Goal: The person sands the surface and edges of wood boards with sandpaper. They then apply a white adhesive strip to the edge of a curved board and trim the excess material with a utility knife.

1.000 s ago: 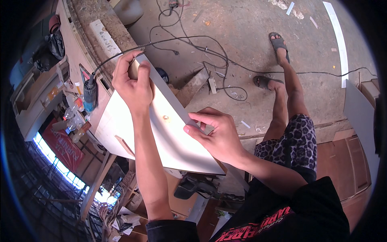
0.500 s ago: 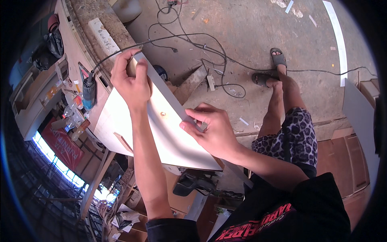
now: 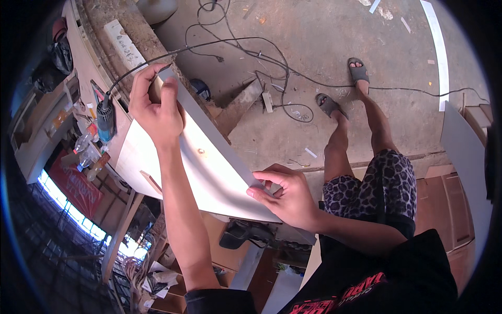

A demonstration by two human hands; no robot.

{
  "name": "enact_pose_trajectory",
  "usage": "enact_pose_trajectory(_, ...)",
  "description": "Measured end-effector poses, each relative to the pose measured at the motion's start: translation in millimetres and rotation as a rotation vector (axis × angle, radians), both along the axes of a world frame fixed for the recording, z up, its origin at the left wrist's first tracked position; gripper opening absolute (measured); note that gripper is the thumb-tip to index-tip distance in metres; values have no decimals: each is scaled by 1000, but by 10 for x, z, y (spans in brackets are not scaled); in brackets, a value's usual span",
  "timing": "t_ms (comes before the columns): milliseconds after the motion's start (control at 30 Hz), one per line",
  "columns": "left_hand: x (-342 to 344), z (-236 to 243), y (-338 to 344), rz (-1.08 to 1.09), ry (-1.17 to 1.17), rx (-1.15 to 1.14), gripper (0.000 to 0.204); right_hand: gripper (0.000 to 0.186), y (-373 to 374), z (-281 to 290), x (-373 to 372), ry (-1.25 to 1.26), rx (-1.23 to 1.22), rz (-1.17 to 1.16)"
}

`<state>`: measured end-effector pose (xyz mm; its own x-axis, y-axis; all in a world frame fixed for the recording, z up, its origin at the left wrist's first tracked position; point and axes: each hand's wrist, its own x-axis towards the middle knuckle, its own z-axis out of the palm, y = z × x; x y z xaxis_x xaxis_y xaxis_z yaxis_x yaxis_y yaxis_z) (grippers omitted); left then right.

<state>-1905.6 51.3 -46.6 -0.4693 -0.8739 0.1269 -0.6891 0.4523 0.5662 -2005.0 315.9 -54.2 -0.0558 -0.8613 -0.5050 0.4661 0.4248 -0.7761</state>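
Observation:
A white panel lies on the workbench in front of me, with a small round mark on its face. Along its right-hand edge runs a long, narrow grey strip, which continues past the panel's near corner. At the far end, my left hand pinches the strip between thumb and fingers by the panel's edge. Farther down, my right hand has its thumb on the white side and its fingers curled over the strip's outer side. Part of the strip is hidden behind the right hand.
A corded blue power tool rests left of the panel, its black cable crossing to the floor. A whitish block sits on the bench beyond my left hand. Plastic bottles stand at the left. My sandalled feet are at right.
My right hand has slid along the edge toward me, away from my left hand. The left hand keeps its grip at the far end. One foot has shifted left, and the view has moved slightly.

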Motion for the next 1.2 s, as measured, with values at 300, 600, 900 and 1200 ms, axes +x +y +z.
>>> enact_pose_trajectory(300, 56, -44, -1, 89, 95, 76, 21, 33, 33, 36, -4, 109, -55, 59)
enact_pose_trajectory(600, 47, -71, -61, 51, 53, 32, 21, 35, 398, 123, 37, 38, 56, 5)
enact_pose_trajectory(900, 1, -46, -37, 35, 20, 0, 22, 31, 418, 111, 118, 161, -21, -54)
enact_pose_trajectory(1200, -20, -51, -42, 106, 68, 88, 23, 34, 681, 127, 85, 177, -7, 30)
